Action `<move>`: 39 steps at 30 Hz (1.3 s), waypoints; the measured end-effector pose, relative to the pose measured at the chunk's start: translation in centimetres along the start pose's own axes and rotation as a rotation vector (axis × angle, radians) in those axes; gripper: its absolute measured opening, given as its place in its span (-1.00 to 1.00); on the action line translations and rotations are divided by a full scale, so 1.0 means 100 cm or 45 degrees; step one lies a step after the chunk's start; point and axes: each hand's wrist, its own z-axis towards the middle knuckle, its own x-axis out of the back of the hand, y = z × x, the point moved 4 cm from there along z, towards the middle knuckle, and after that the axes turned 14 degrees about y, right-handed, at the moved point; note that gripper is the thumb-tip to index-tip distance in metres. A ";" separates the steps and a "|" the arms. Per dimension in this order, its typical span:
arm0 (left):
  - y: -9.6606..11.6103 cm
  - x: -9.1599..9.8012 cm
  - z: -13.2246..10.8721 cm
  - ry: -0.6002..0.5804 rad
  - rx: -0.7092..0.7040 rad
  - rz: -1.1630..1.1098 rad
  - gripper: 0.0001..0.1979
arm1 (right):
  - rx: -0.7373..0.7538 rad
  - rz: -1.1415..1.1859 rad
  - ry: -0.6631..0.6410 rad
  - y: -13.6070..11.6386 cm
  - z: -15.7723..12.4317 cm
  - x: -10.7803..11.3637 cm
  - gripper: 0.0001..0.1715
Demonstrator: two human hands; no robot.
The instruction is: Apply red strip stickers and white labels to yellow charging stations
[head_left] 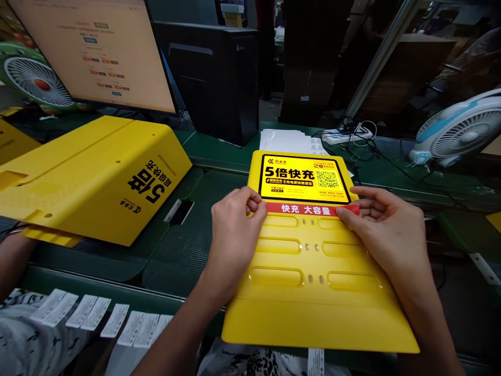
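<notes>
A yellow charging cabinet (pixel 313 318) lies in front of me, with rows of oblong recesses and a black-framed label (pixel 305 178) with a QR code at its far end. Just below that label a red sticker strip (pixel 305 209) with white characters stretches across the cabinet. Its left end is pinched between the thumb and fingertips of my left hand (pixel 237 230). At the other end my right hand (pixel 387 224) pinches the strip between thumb and forefinger, where the strip curls up slightly; the other fingers are bent.
Another yellow cabinet (pixel 102 177) lies at left, with a co-worker's arm (pixel 15 261) beside it. Behind stand a monitor (pixel 105 52), a black computer case (pixel 215 78), paper sheets (pixel 287 141), a power strip (pixel 346 134) and a fan (pixel 462 128). White labels (pixel 113 319) hang along the front edge.
</notes>
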 end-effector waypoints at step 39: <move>-0.047 -0.003 -0.029 -0.430 0.257 -0.443 -0.39 | 0.224 0.023 -0.242 0.078 -0.027 0.027 -0.43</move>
